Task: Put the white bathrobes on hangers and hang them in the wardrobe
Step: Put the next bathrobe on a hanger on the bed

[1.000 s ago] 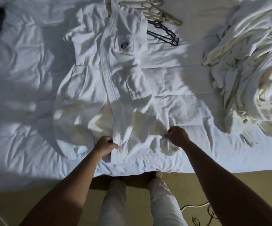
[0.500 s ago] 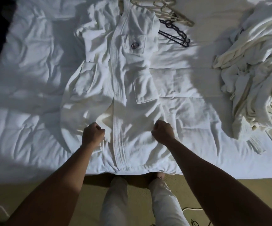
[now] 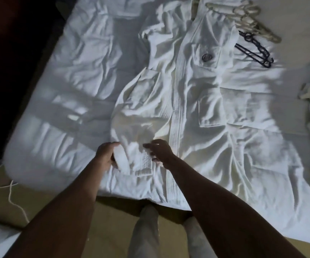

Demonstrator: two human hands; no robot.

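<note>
White bathrobe (image 3: 183, 101) spread flat on bed (image 3: 61, 101). Left hand (image 3: 106, 155) grip grasping robe's hem fold; right hand (image 3: 159, 150) released, fingers loose above fabric. Hangers (image 3: 250, 17) at 1 o'clock.

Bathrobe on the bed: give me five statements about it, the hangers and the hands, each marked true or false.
1. The bathrobe lies spread on the bed. True.
2. It is already on a hanger. False: the hangers lie loose on the bed beside its upper part.
3. The left hand holds a fold of white cloth. True.
4. The right hand grips a dark hanger. False: it is at the robe, fingers loosely spread.
5. More pale cloth is piled at the frame's right edge. True.
</note>
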